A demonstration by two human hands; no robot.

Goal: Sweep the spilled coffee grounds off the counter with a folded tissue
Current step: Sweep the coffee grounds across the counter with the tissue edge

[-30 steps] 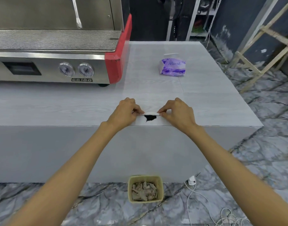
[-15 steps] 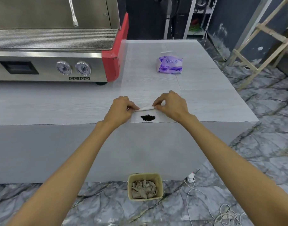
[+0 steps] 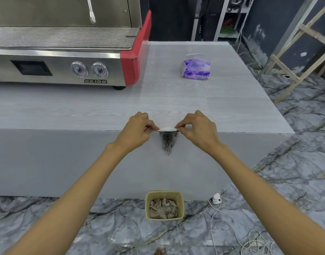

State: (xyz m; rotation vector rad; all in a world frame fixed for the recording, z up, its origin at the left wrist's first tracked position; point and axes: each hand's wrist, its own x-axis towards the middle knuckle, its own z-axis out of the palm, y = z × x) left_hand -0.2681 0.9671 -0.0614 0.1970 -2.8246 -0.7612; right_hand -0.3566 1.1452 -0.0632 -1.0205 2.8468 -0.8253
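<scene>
Coffee grounds (image 3: pixel 168 142) now fall, blurred, below the pinched tissue (image 3: pixel 166 129)

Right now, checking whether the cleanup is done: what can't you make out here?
Head view:
- Coffee grounds: motion-blurred streak; landing in the bin unclear.
- Folded tissue: ends hidden by left hand and right hand.
- Counter beneath tissue: hidden by it, leftovers unknowable.
- Espresso machine: cut off at left edge.

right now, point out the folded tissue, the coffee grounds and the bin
folded tissue (image 3: pixel 166 129): head view, middle of the white strip
coffee grounds (image 3: pixel 168 142): head view, centre of the dark streak
bin (image 3: pixel 164 192): head view, its far rim
</scene>
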